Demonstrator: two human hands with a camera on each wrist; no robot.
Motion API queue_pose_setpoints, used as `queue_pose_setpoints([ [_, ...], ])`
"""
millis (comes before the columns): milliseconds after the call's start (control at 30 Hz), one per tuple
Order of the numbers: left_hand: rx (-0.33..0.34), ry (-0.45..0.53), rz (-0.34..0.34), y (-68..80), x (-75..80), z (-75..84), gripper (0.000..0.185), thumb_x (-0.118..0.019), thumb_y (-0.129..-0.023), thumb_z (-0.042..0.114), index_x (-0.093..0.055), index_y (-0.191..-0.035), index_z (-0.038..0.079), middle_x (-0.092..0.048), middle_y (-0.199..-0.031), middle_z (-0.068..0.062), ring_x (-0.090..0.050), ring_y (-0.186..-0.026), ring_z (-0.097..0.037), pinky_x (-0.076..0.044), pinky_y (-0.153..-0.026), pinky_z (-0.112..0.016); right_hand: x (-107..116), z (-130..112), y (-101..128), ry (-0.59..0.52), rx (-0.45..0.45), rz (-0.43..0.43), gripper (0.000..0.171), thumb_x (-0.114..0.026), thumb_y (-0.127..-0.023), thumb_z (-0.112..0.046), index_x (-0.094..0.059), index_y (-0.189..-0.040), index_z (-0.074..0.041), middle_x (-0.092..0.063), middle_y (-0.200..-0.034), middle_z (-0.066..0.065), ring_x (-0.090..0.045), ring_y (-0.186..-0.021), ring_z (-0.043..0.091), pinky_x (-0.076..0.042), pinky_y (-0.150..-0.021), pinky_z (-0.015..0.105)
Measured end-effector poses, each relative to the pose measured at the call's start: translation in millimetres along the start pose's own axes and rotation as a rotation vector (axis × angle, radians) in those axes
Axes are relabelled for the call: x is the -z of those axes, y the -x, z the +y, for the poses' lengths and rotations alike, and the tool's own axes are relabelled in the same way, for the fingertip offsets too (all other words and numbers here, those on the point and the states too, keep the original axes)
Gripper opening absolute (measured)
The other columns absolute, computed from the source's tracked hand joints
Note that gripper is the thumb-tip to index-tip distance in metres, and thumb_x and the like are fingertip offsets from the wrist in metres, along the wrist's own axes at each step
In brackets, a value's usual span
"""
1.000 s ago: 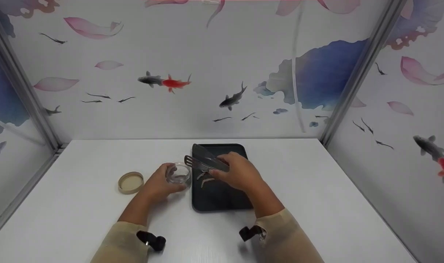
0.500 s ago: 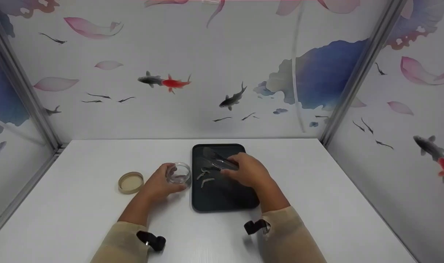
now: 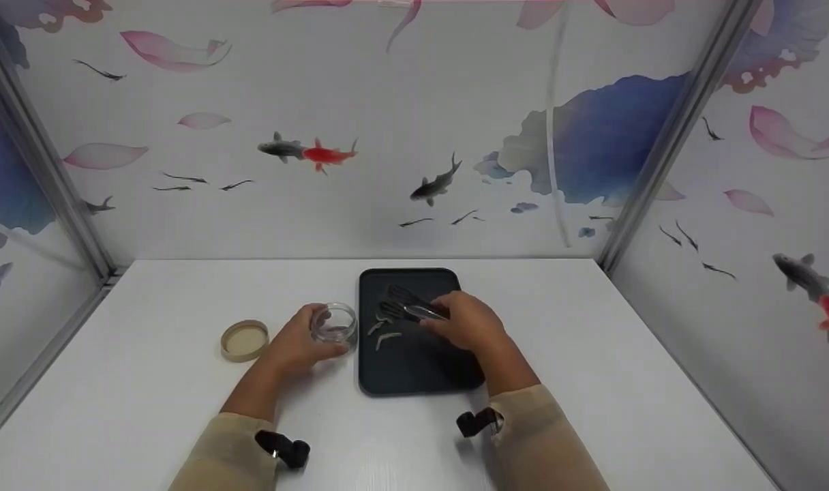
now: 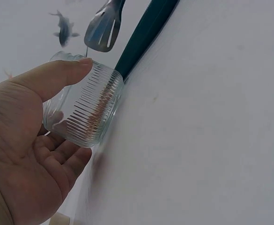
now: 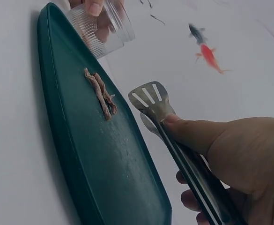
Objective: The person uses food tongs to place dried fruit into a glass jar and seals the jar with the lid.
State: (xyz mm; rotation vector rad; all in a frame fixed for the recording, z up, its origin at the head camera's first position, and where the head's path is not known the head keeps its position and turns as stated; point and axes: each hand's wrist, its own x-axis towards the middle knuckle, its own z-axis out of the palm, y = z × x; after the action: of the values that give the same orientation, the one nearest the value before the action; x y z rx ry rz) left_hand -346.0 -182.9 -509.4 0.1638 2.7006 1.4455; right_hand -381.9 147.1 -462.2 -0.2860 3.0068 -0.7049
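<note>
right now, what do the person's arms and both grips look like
The left sleeve and right sleeve are long and beige. A small left black device and a matching right black device jut out near the cuffs. The left grip and right grip are bare, without gloves.

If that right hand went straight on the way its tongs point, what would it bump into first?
Probably the glass jar in the left hand: in the right wrist view, the tongs in the right hand aim roughly at it. Depth is unclear, though, so they might just miss it.
</note>
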Motion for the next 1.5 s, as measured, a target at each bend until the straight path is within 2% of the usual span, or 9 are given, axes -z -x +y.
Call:
queue_pose_setpoints([
  [533, -0.002, -0.018, -0.006, 0.3, -0.2, 1.1, 0.101, -0.089, -0.087, 0.039, -0.032, -0.164, 0.006, -0.046, -0.169, -0.016, -0.037, -0.161, -0.038, -0.029, -0.133, -0.055, -6.5, 3.9, -1.2, -0.011, -0.047, -0.061, 0.042, -0.079, -0.097, -0.045, -0.077, -0.132, -0.021, -0.076, -0.118, 0.001, -0.065, -0.098, 0.021, -0.058, -0.101, 0.048],
  [833, -0.003, -0.005, 0.000, -0.9, -1.2, 0.0, 0.101, -0.090, -0.087, 0.038, -0.033, -0.163, 0.005, -0.046, -0.168, -0.017, -0.038, -0.160, -0.039, -0.029, -0.133, -0.055, -10.7, 2.4, -3.3, -0.001, -0.059, -0.083, 0.037, -0.077, -0.099, -0.045, -0.078, -0.129, -0.023, -0.075, -0.119, 0.000, -0.064, -0.100, 0.022, -0.056, -0.101, 0.048],
  [1000, -0.012, -0.006, 0.002, -1.2, -1.7, -1.6, 0.100, -0.090, -0.086, 0.037, -0.033, -0.163, 0.004, -0.047, -0.168, -0.018, -0.039, -0.159, -0.040, -0.030, -0.132, -0.056, -11.5, 2.4, -4.1, 0.004, -0.051, -0.091, 0.033, -0.076, -0.100, -0.044, -0.079, -0.126, -0.024, -0.074, -0.116, -0.001, -0.064, -0.098, 0.021, -0.056, -0.099, 0.047],
  [1267, -0.011, 0.006, 0.002, -0.7, -1.4, -0.5, 0.101, -0.090, -0.086, 0.038, -0.034, -0.162, 0.004, -0.047, -0.167, -0.018, -0.040, -0.159, -0.039, -0.031, -0.132, -0.055, -13.3, 4.4, -5.0, 0.009, -0.036, -0.088, 0.020, -0.074, -0.102, -0.040, -0.081, -0.115, -0.026, -0.073, -0.101, -0.004, -0.064, -0.090, 0.020, -0.056, -0.090, 0.044],
  [1500, 0.010, -0.008, 0.003, 0.5, -0.9, 1.4, 0.101, -0.090, -0.086, 0.039, -0.034, -0.163, 0.007, -0.047, -0.168, -0.015, -0.039, -0.160, -0.037, -0.029, -0.133, -0.054, -12.4, 4.4, -4.5, 0.023, -0.027, -0.074, 0.021, -0.071, -0.104, -0.040, -0.080, -0.117, -0.026, -0.074, -0.105, -0.005, -0.063, -0.090, 0.019, -0.055, -0.088, 0.042],
])
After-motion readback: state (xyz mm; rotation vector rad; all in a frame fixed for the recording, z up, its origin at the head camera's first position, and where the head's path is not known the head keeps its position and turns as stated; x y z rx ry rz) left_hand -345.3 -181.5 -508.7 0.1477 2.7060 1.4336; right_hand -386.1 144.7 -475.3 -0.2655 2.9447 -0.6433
